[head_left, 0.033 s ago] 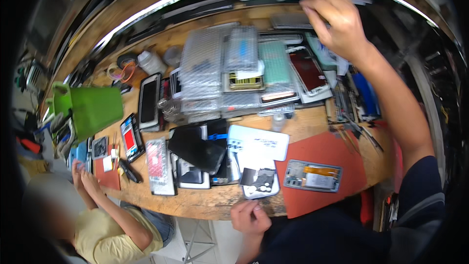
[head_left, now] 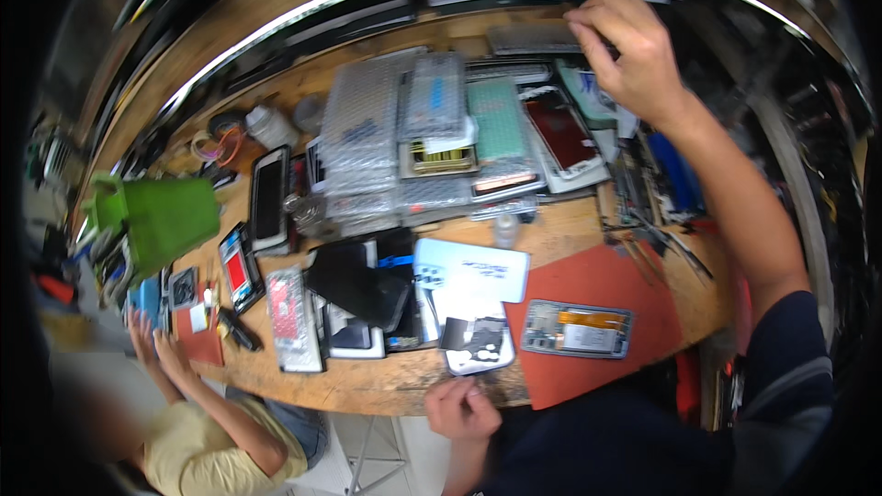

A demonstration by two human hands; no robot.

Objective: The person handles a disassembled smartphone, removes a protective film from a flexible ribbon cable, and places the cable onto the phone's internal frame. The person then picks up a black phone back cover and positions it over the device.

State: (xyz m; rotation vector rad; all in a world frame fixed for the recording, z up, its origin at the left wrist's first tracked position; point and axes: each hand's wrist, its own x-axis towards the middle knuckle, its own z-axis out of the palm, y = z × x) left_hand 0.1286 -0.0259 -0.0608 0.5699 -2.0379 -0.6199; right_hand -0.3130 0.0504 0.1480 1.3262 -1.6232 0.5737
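Observation:
My right hand [head_left: 627,48] is raised over the far right of the bench, near the shelf edge. Its fingers are curled in, and whatever they may hold cannot be made out. My left hand [head_left: 462,409] rests closed by the front edge, just below a white tray [head_left: 478,368] with small dark and white pieces; the inside of its grip is hidden. On a reddish-brown mat [head_left: 588,381] lies an opened phone [head_left: 577,329] with its orange ribbon and silver battery showing. Beside the mat, a light blue phone back cover [head_left: 473,268] lies behind the tray.
Stacked bubble-wrapped packs [head_left: 363,129] fill the back middle. Tweezers and thin tools [head_left: 675,243] lie at right. A dark screen panel [head_left: 358,285] covers other phone parts. At left stands a green bin [head_left: 170,220]; another person [head_left: 216,441] sits there with both hands over the bench.
The whole view has shifted slightly, so the bench things sit a little further left. My hands keep their curled poses. The other person's fingers have spread.

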